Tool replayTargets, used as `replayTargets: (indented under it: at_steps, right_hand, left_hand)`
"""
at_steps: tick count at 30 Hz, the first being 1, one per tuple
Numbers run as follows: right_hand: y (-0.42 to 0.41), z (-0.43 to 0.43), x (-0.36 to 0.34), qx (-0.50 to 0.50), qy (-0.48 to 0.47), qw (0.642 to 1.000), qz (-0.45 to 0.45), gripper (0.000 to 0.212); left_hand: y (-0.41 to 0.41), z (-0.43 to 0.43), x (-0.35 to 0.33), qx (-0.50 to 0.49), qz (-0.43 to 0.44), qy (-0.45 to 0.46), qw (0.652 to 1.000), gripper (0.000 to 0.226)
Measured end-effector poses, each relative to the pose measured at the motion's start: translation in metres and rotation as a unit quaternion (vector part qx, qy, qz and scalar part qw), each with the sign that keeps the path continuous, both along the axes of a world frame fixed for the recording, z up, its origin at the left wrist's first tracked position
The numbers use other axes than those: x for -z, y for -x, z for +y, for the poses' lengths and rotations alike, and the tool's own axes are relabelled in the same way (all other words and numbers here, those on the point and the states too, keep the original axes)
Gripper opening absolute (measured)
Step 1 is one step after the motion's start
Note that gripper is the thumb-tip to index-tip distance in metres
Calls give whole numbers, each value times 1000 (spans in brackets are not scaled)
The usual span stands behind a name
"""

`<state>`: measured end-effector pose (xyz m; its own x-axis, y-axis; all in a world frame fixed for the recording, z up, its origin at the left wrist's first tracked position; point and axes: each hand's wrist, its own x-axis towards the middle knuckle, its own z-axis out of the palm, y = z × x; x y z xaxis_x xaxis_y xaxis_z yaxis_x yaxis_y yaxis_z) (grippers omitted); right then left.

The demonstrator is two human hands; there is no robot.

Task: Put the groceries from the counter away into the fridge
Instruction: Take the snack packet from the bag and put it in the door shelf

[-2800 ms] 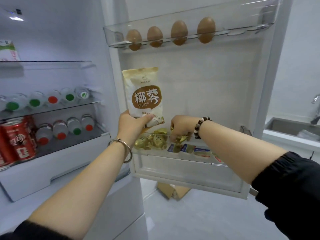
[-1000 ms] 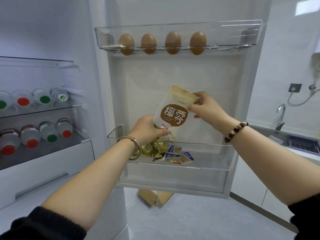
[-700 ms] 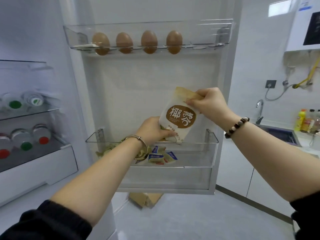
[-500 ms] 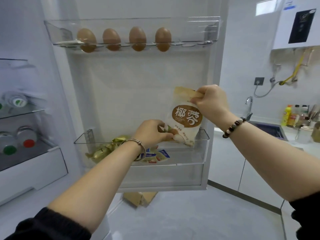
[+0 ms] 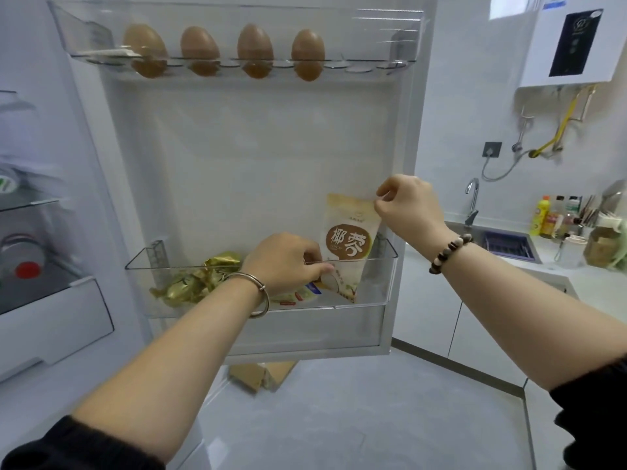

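On the fridge shelf at far left, a red-capped bottle (image 5: 25,269) lay blurred. The upper door tray (image 5: 366,35) held four brown eggs (image 5: 254,49) in a row. The lower door bin (image 5: 376,290) held, from left, gold-wrapped items (image 5: 196,279), small flat packets (image 5: 298,296) and the pouch (image 5: 347,239), which stood upright at the right end. Your left hand (image 5: 285,262) gripped the pouch's lower left edge with curled fingers. Your right hand (image 5: 409,206) pinched its top right corner. Beyond the door, the sink (image 5: 475,232) held a dark rack (image 5: 509,242).
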<state>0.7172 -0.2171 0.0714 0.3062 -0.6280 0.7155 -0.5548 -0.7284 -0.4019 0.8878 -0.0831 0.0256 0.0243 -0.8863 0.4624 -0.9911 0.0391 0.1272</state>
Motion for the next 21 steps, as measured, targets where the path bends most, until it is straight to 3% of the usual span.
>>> replayTargets:
  at_steps: [3,6,10,13,21]
  right_hand:
    - [7,4,17,-19,137,989,55,13]
    - [15,8,37,-50,204,973,97,14]
    - [28,7,55,-76,162,981,71,24]
    - [35,5,67,-115,92,983,108,27]
    - [57,4,66,-211,45,971,108,21]
  left_hand:
    - [2,-1,-2,-2,-16,-12,1000,35]
    - [5,-1,0,-12,-48,-17,999,38]
    - [13,2,8,-60,-103,12,993,37]
    - [22,6,15,-102,-113,45,987,33]
    - [66,0,29,-72,-13,169,983,19]
